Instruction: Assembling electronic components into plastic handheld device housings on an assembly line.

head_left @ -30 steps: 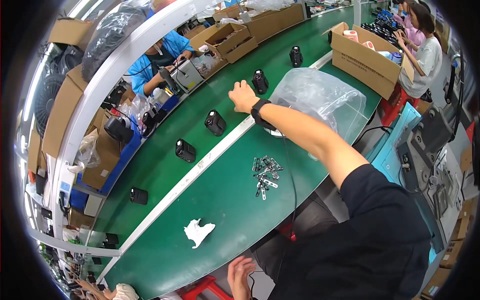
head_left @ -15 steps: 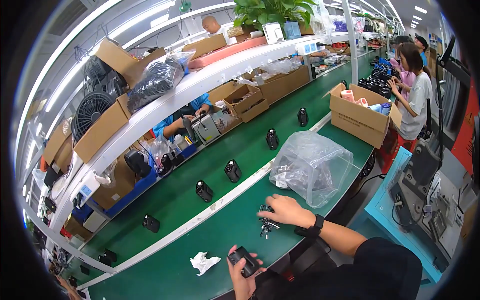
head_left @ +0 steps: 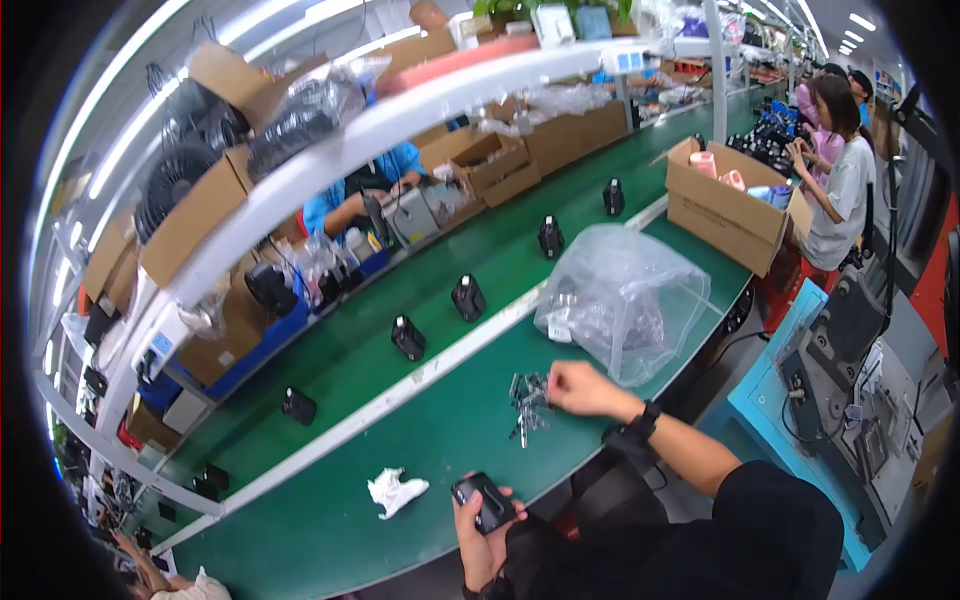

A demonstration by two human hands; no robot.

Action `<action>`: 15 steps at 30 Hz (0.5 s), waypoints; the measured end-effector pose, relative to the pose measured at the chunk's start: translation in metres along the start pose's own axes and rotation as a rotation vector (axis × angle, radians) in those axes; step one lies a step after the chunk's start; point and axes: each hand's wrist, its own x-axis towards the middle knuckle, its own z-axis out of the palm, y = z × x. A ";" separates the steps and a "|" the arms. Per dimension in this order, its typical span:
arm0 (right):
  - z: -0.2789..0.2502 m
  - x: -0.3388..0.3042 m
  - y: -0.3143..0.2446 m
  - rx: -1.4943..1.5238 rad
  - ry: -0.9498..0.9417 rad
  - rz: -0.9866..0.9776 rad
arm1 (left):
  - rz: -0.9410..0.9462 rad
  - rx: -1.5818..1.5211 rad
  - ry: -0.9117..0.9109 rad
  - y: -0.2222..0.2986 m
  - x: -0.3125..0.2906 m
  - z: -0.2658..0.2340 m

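In my left hand [head_left: 474,540], near the table's front edge, lies a black boxy device [head_left: 492,508] with rounded corners, the fingers wrapped round it. My right hand [head_left: 592,390] is just right of a pile of small shiny metal and dark parts [head_left: 524,404] on the green table [head_left: 440,440]. Its fingers are drawn together in a pinch; what is between them, if anything, is too small to make out. Left of the held device rests a crumpled white tissue [head_left: 396,492]. Behind my right hand stands a clear plastic bag [head_left: 625,300] with more small parts inside.
Beyond a white rail [head_left: 415,376], several black devices [head_left: 408,338] stand spaced along a green belt [head_left: 350,375]. An open carton [head_left: 722,212] sits at the table's far right. Co-workers are across the belt and farther right. A turquoise-edged machine [head_left: 800,420] stands to my right.
My right hand has moved from over the small parts to their right side, its fingers now pinched. More of the pile shows. My left hand still holds the device; the whole view has shifted slightly.
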 end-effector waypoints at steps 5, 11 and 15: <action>-0.023 0.014 -0.030 1.123 -0.123 0.341 | -0.037 -0.187 -0.149 -0.001 0.015 0.009; -0.012 0.016 -0.061 1.226 -0.164 0.343 | 0.082 -0.009 -0.328 0.017 0.029 0.035; -0.010 0.000 -0.084 1.058 -0.155 0.220 | 0.066 -0.165 -0.560 0.029 0.024 0.039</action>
